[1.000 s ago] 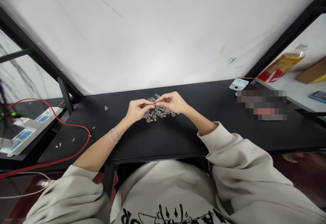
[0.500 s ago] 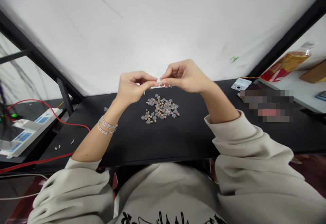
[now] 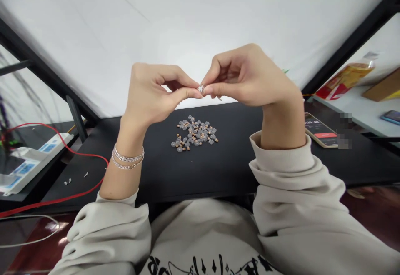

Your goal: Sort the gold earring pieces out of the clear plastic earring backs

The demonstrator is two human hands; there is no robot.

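Note:
My left hand (image 3: 156, 93) and my right hand (image 3: 245, 77) are raised in front of me above the black table (image 3: 200, 168), fingertips meeting. Both pinch one tiny clear bead-like piece (image 3: 201, 88) between thumb and forefinger. Below them on the table lies a pile of several small clear and orange-brown pieces (image 3: 194, 133). Silver bracelets (image 3: 127, 158) circle my left wrist.
A phone (image 3: 321, 131) with a lit screen lies on the table at the right. A red cable (image 3: 78, 156) runs across the left side past a white power strip (image 3: 29, 162). A few stray small pieces (image 3: 75, 178) lie near the left edge. A white wall stands behind the table.
Both hands rose from the pile on the table up toward the camera, carrying the tiny piece pinched between them. The pile stays where it was.

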